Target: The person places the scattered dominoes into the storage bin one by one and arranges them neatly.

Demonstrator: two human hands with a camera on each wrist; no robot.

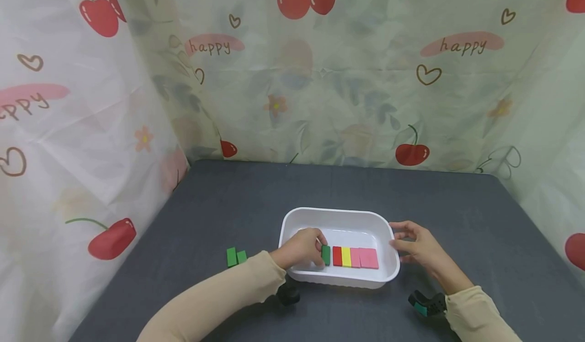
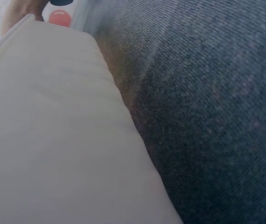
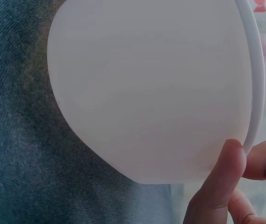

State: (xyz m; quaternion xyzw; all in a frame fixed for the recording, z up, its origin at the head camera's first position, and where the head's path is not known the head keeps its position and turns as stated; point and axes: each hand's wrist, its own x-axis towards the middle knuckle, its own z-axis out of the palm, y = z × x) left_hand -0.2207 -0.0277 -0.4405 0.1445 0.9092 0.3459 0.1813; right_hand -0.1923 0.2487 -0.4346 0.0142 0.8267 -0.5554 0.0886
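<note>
A white rectangular tray (image 1: 338, 283) sits on the dark table. Inside it stands a row of small blocks: a red block (image 1: 337, 256), a yellow block (image 1: 346, 257) and pink blocks (image 1: 368, 258). My left hand (image 1: 302, 246) reaches over the near left rim and pinches a green block (image 1: 326, 255) just left of the red one. At the tray's right end, my right hand (image 1: 419, 244) grips the rim. The right wrist view shows its thumb (image 3: 224, 170) against the outer wall, with fingers by the rim. Only a bit of the left hand (image 2: 23, 14) shows in the left wrist view.
Green blocks (image 1: 231, 257) lie on the table (image 1: 242, 194) left of the tray, partly behind the left forearm. Black wrist devices show at the left wrist (image 1: 288, 293) and right wrist (image 1: 427, 304). A cherry-printed curtain (image 1: 320, 103) encloses the back and sides.
</note>
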